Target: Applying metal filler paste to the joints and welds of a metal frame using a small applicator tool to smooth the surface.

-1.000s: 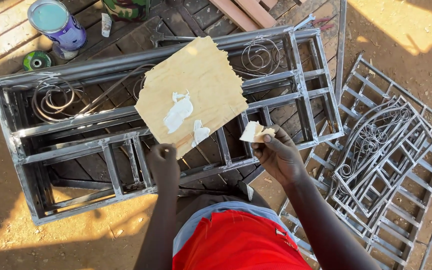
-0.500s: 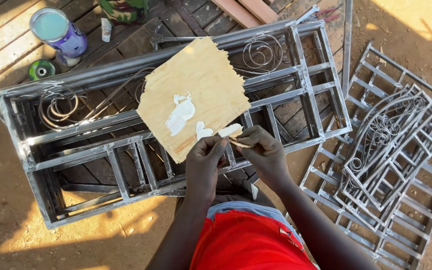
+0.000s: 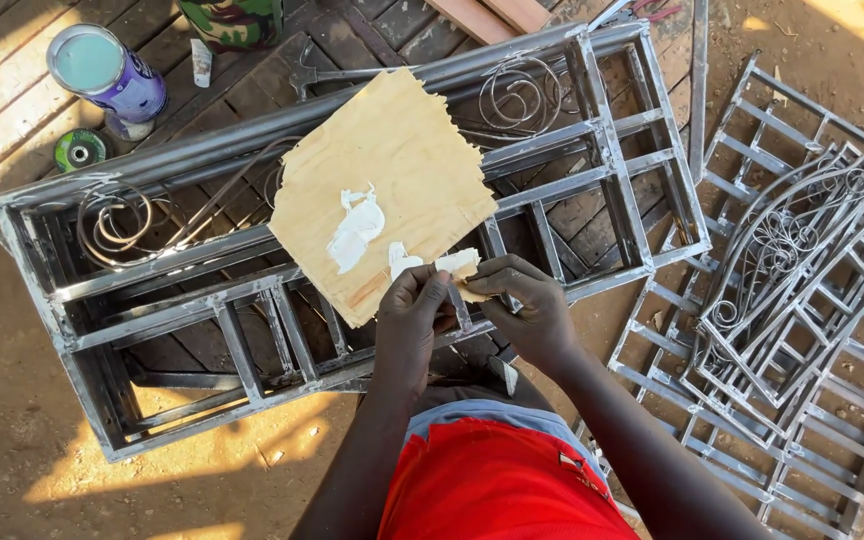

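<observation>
A ragged plywood board (image 3: 392, 170) with smears of white filler paste (image 3: 355, 232) lies tilted on a grey welded metal frame (image 3: 202, 285). My left hand (image 3: 412, 325) and my right hand (image 3: 522, 310) meet at the board's near edge. Together they pinch a small flat scraper piece (image 3: 457, 265) coated with white paste. My fingers hide most of that piece. Below my hands I see my red garment (image 3: 492, 480).
An open tin of pale paste (image 3: 102, 70) and a green grinding disc (image 3: 80, 150) sit at the top left on wooden planks. A hammer (image 3: 312, 70) lies behind the frame. More metal grilles with scrollwork (image 3: 802, 270) are stacked on the right, on sandy ground.
My left hand came up from the frame's lower bar and joined my right hand on the paste-coated piece. Both hands now work it at the board's edge.
</observation>
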